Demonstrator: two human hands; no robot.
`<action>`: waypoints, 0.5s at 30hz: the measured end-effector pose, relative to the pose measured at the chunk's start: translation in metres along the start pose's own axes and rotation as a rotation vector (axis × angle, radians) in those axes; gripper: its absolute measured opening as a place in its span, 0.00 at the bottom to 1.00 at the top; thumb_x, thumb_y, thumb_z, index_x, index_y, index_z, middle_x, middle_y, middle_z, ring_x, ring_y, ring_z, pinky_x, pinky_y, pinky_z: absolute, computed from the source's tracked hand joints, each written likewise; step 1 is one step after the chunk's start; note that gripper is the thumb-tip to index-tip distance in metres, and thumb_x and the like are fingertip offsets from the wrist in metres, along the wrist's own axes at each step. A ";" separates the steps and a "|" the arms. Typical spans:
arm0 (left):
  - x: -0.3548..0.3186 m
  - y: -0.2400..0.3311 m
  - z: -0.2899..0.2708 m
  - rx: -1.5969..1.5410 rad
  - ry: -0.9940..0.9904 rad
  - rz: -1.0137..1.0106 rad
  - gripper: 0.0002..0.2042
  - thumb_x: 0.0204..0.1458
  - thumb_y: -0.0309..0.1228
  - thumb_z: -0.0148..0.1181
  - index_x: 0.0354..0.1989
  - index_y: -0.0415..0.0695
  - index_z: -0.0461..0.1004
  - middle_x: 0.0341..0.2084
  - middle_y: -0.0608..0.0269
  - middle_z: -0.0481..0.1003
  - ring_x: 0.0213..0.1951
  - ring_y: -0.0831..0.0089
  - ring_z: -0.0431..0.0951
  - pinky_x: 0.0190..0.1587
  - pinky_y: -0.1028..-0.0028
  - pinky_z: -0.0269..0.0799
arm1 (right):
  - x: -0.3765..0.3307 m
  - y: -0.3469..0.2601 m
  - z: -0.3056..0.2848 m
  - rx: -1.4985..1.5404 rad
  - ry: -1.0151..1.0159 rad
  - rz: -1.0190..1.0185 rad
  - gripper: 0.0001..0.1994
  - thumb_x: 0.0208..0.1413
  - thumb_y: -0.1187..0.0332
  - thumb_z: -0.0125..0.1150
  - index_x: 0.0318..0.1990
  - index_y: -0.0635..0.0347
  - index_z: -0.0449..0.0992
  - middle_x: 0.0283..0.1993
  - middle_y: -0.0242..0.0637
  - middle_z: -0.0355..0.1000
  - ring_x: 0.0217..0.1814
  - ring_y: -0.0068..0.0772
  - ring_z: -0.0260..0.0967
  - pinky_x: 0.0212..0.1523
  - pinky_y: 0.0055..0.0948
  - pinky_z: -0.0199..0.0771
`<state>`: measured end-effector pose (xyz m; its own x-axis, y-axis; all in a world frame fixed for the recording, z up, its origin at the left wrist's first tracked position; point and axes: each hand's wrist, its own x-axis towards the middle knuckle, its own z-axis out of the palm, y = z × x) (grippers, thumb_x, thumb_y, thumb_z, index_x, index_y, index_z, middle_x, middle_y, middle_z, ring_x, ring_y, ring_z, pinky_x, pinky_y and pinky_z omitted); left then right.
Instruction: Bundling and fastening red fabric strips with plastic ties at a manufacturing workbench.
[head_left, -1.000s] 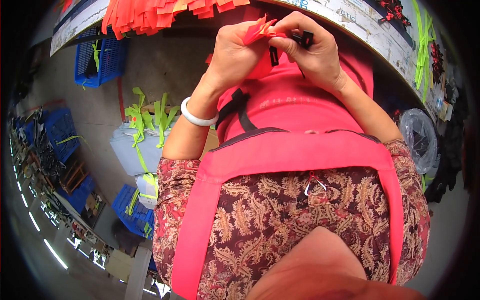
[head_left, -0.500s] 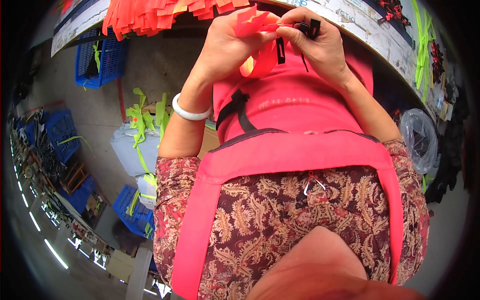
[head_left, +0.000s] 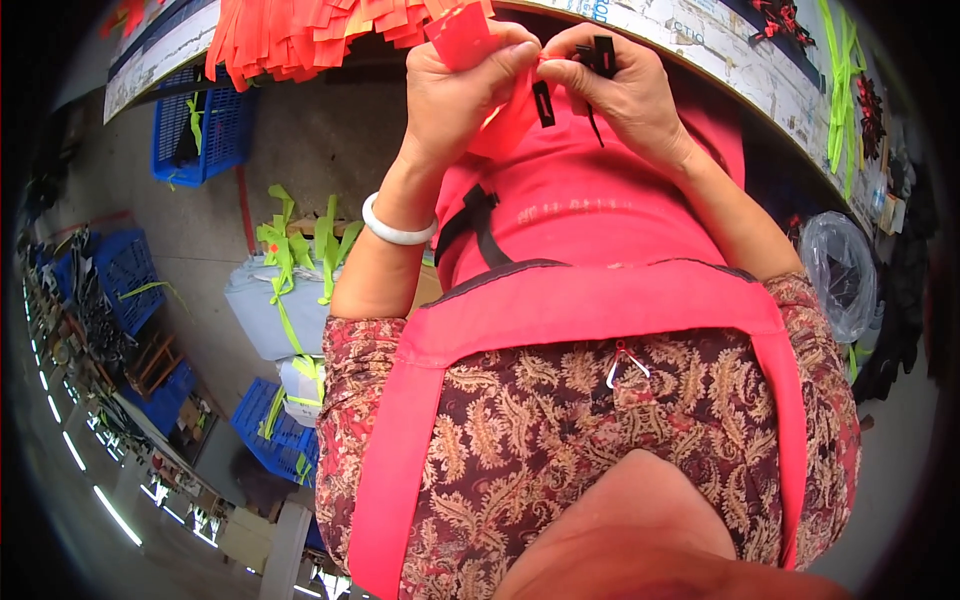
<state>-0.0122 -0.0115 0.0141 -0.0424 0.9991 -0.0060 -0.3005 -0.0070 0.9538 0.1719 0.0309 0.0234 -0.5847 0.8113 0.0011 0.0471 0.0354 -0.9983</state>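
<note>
A red strap [head_left: 512, 118] hangs between the two hands, just below the table edge [head_left: 700, 55] and above the red fabric [head_left: 590, 215] that drapes down the lap. The strap is flat and bright red, and a small black slider [head_left: 543, 103] sits on it, standing upright just under the fingertips. Its upper end fans out as a flat red tab [head_left: 462, 35] above the left hand [head_left: 455, 95].

The left hand pinches the strap between thumb and forefinger, the other fingers curled around it. The right hand [head_left: 625, 90] meets it fingertip to fingertip, pinching the strap's edge and gripping a black buckle [head_left: 600, 55] against its forefinger; a thin black cord [head_left: 593, 125] dangles from that hand. A white bangle [head_left: 397, 228] circles the left wrist.

Compared with half a second ago, both hands have risen closer to the table edge, and the red tab now stands higher over the left hand's knuckles. The slider stays on the strap near the right fingertips, and the grip of both hands is unchanged.

Further out, a bunch of red straps [head_left: 300, 35] hangs over the table at the left. On the floor lie blue crates [head_left: 200, 125] and a grey box [head_left: 270, 310] with green straps [head_left: 290, 250] draped over it.
</note>
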 end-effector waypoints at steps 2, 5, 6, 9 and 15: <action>0.000 0.004 -0.001 -0.005 0.013 -0.052 0.05 0.53 0.25 0.62 0.36 0.38 0.79 0.21 0.71 0.75 0.20 0.86 0.69 0.23 0.86 0.60 | 0.003 -0.003 -0.001 0.014 0.036 0.032 0.06 0.60 0.68 0.59 0.39 0.61 0.75 0.28 0.25 0.68 0.26 0.11 0.61 0.26 0.13 0.61; 0.001 0.006 0.000 -0.036 0.032 -0.131 0.07 0.53 0.25 0.63 0.38 0.37 0.79 0.22 0.70 0.75 0.21 0.87 0.69 0.23 0.86 0.60 | 0.004 -0.009 -0.001 -0.013 0.024 0.028 0.06 0.61 0.69 0.57 0.38 0.61 0.74 0.27 0.25 0.67 0.25 0.11 0.61 0.26 0.13 0.61; 0.001 0.005 0.001 0.046 -0.024 -0.036 0.07 0.52 0.25 0.64 0.38 0.37 0.79 0.23 0.70 0.76 0.22 0.87 0.70 0.23 0.86 0.61 | 0.004 -0.010 -0.001 -0.051 0.011 0.017 0.05 0.62 0.69 0.56 0.37 0.62 0.73 0.26 0.25 0.66 0.24 0.11 0.61 0.26 0.14 0.61; -0.004 0.003 0.002 0.139 -0.080 -0.044 0.07 0.51 0.24 0.65 0.37 0.36 0.79 0.24 0.70 0.77 0.25 0.87 0.72 0.26 0.86 0.64 | -0.001 -0.011 0.000 -0.196 0.044 -0.052 0.05 0.62 0.69 0.55 0.37 0.62 0.71 0.25 0.25 0.65 0.24 0.11 0.61 0.26 0.14 0.61; -0.012 -0.002 0.001 0.145 -0.054 -0.003 0.07 0.50 0.24 0.66 0.36 0.35 0.80 0.22 0.71 0.76 0.25 0.88 0.71 0.27 0.84 0.67 | 0.000 -0.006 0.006 -0.310 0.030 -0.121 0.05 0.62 0.71 0.56 0.37 0.63 0.71 0.26 0.25 0.66 0.25 0.11 0.61 0.26 0.14 0.62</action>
<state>-0.0102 -0.0237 0.0122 0.0111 0.9999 0.0032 -0.1598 -0.0014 0.9871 0.1671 0.0274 0.0291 -0.5773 0.8070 0.1245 0.2261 0.3046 -0.9253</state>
